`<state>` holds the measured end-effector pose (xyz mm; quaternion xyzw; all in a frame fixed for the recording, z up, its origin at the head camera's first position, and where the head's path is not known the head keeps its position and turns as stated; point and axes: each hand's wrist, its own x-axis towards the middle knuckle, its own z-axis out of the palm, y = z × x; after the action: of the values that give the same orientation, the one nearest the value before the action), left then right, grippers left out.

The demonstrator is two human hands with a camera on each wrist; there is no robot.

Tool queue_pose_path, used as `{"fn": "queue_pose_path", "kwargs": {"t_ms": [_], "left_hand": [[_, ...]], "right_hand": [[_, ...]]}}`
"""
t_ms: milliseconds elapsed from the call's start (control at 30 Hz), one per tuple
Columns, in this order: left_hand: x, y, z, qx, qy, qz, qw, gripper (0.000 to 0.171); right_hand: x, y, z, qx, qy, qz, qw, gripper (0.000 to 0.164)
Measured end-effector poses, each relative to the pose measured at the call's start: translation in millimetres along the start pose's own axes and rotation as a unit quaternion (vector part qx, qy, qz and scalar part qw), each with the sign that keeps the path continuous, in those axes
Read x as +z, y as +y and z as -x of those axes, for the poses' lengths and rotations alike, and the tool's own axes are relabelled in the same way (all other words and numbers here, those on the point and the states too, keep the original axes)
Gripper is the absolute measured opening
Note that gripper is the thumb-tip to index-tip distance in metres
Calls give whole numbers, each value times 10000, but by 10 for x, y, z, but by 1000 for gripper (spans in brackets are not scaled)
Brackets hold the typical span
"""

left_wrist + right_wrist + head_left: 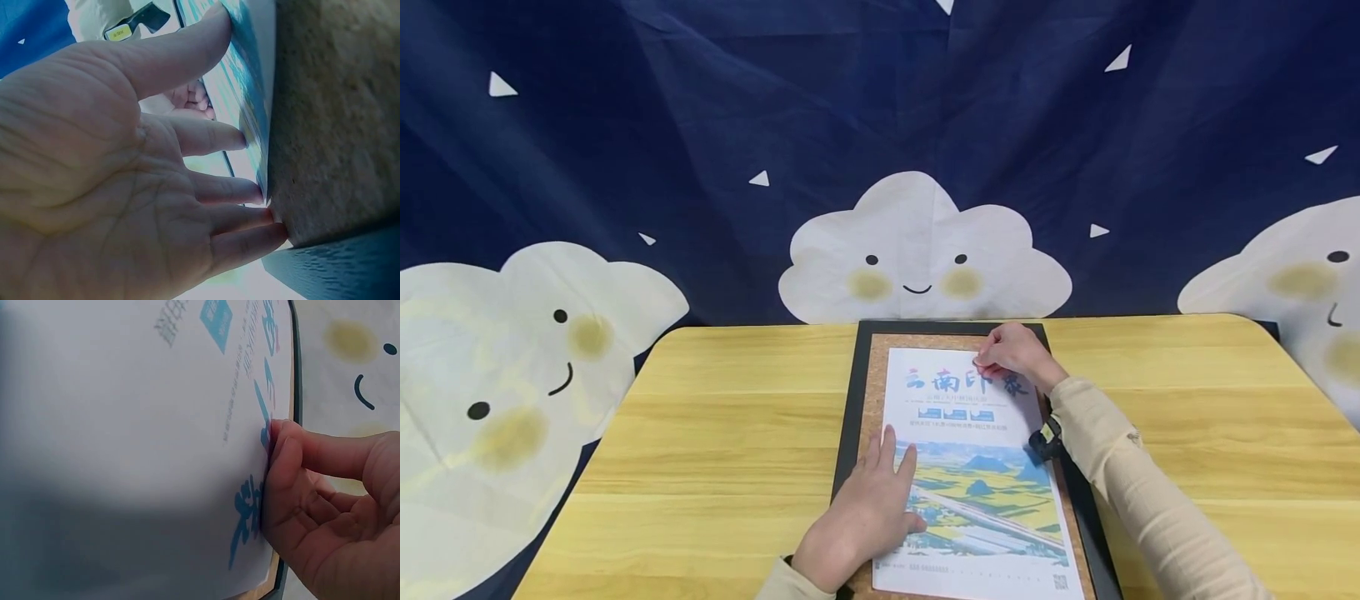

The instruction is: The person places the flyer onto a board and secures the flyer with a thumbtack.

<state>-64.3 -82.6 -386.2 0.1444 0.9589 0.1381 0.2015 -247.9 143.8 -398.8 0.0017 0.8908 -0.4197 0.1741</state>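
Observation:
A printed poster [977, 471] with blue Chinese characters above a landscape of fields and hills lies on a cork board [876, 387] with a black frame [1090, 517]. My left hand [868, 504] rests, fingers spread, on the poster's left side. In the left wrist view its fingertips reach the paper's edge beside the bare cork [337, 125]. Near the poster's top, the right hand [1011, 350] has thumb and forefinger brought together against the paper, among the large characters. In the right wrist view the fingertips hide whatever small thing they pinch, and I cannot tell its kind.
The board lies on a yellow wood-grain table [715, 450], its far end by the back edge. Behind hangs a dark blue cloth [715, 100] printed with smiling white clouds. A black wrist device [1043, 442] hangs under the right sleeve [1135, 475], over the poster's right edge.

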Motion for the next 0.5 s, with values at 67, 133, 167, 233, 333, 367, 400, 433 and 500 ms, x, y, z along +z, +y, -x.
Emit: {"fn": "queue_pose_path", "kwargs": {"t_ms": [67, 133, 167, 233, 333, 367, 400, 433, 500], "left_hand": [[-1, 5, -1, -9, -5, -10, 10000, 84], [-3, 8, 0, -28, -9, -22, 10000, 84], [-6, 8, 2, -36, -20, -28, 10000, 84], [-10, 6, 7, -56, -36, -32, 10000, 84], [-9, 4, 18, -92, -39, 18, 9999, 84], [-6, 2, 21, -94, -27, 29, 9999, 84], [-4, 3, 24, -98, -12, 38, 9999, 84], [-1, 4, 25, -106, -2, 52, 9999, 84], [-1, 6, 24, -98, 10, 39, 9999, 84]], "right_hand": [[-11, -5, 3, 24, -3, 76, 10000, 9], [-16, -12, 5, 26, -4, 155, 9999, 10], [-16, -16, 4, 23, -11, 183, 9998, 11], [-3, -30, 1, -7, -3, 280, 9996, 11], [35, -56, -19, -31, 21, 518, 9986, 12], [48, -66, -24, -36, 24, 568, 9984, 13], [58, -72, -27, -62, 42, 615, 9981, 13], [62, -71, -28, -71, 49, 636, 9979, 13], [60, -48, -17, -142, 77, 649, 9978, 14]]}}
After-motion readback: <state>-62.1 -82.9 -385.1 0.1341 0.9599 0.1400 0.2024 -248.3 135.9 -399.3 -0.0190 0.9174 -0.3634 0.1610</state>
